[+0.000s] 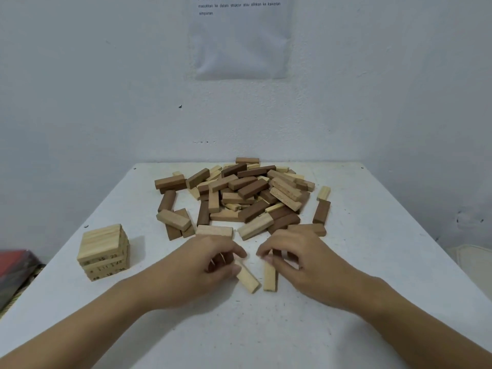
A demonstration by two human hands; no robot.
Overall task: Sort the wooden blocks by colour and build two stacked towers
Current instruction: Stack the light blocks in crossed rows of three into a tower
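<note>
White table (pixel 346 302); mixed pile (pixel 239 193) beyond both hands, pale tower (pixel 104 251) left of them. Left hand (pixel 210 265) pinches one pale block (pixel 247 278); right hand (pixel 292 258) pinches another (pixel 269 275). Blocks judged light, rigid, smooth; best gripped across long sides.

Both forearms are bare to the frame's edge, no sleeves showing; the left hand (pixel 210 262) and right hand (pixel 295 255) wear nothing

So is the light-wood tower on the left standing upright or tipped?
Upright. The light-wood tower stands square on the table, its layers level and top flat, apart from both hands.
</note>
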